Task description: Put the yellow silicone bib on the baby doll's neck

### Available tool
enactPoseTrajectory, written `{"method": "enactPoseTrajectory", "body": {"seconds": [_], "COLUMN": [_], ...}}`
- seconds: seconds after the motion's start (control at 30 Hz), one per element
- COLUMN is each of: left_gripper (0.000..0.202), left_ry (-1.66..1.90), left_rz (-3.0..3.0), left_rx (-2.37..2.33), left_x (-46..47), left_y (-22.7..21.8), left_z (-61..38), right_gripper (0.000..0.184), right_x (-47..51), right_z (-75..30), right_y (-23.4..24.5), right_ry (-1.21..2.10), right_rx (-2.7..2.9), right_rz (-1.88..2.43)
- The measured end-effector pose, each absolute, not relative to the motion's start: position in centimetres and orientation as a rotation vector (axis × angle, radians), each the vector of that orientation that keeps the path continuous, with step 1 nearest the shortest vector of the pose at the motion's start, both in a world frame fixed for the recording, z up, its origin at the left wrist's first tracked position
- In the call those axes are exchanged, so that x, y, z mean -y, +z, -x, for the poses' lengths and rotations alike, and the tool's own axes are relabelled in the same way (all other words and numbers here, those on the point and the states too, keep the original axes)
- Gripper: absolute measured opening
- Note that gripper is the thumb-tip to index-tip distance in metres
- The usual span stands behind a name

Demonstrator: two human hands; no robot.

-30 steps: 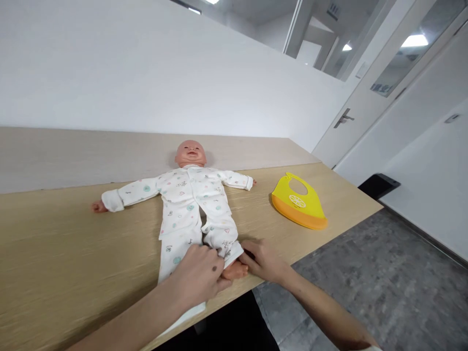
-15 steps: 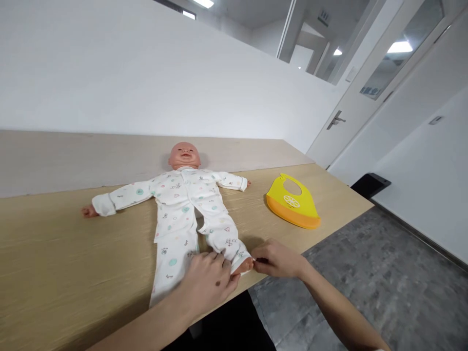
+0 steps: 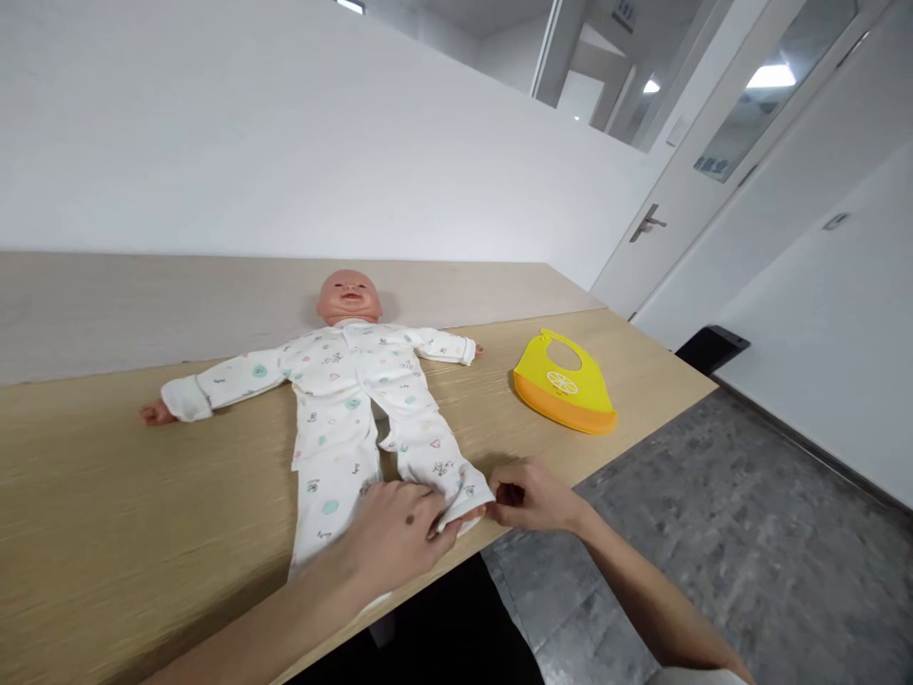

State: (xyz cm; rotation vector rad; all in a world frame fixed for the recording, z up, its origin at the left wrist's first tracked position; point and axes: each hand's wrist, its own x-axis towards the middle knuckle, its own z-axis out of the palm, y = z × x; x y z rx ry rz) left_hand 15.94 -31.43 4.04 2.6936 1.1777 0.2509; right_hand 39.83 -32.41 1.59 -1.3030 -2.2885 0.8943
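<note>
A baby doll [image 3: 349, 297] lies on its back on the wooden table, arms spread, its feet toward me. It wears a white printed top [image 3: 342, 366] and matching trousers [image 3: 435, 461]. My left hand [image 3: 399, 528] lies across the lower legs, its fingers closed on the cuff of the trouser leg at the right; its fingertips are partly hidden. My right hand [image 3: 532, 495] pinches the outer edge of that same cuff. The doll's foot [image 3: 472, 515] shows only a little below the hem. The other foot is hidden behind my left forearm.
A yellow bib [image 3: 567, 382] with an orange pocket lies on the table [image 3: 164, 504] to the right of the doll. A pale wall [image 3: 249, 143] stands behind the table. Beyond the table's right edge are grey floor [image 3: 685, 504], a door [image 3: 685, 190] and a black object [image 3: 713, 348].
The trouser cuff has come further down over the doll's foot, so less of the foot shows. My right hand keeps its pinch at the hem. The view has shifted slightly.
</note>
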Motion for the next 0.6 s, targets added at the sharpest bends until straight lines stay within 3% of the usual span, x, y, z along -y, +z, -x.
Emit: {"method": "enactPoseTrajectory", "body": {"seconds": [0.1,0.23,0.43,0.6], "left_gripper": [0.051,0.03,0.02,0.024], "left_ry": [0.343,0.343,0.268,0.535], "left_rz": [-2.76,-2.916,-2.942,-3.0], "left_rx": [-1.149,-1.034,-0.988,-0.967], "left_x": [31.4,31.8,33.0,33.9], "left_y": [3.5,3.1,4.0,4.5], "left_z": [-16.1,-16.2,-15.7,-13.5], "right_gripper": [0.021,0.038,0.03,0.026], "right_x": [32.9,33.1,34.1,34.2], "right_z": [-39.2,-38.6,-40.4,-45.6], "right_y": [1.1,0.7,1.8,3.4], "right_ry": [0.725,0.586,0.666,0.613], "right_rx": [2.309,2.236,2.197,2.03], "right_rz": [1.283,1.373,1.628,1.914]}}
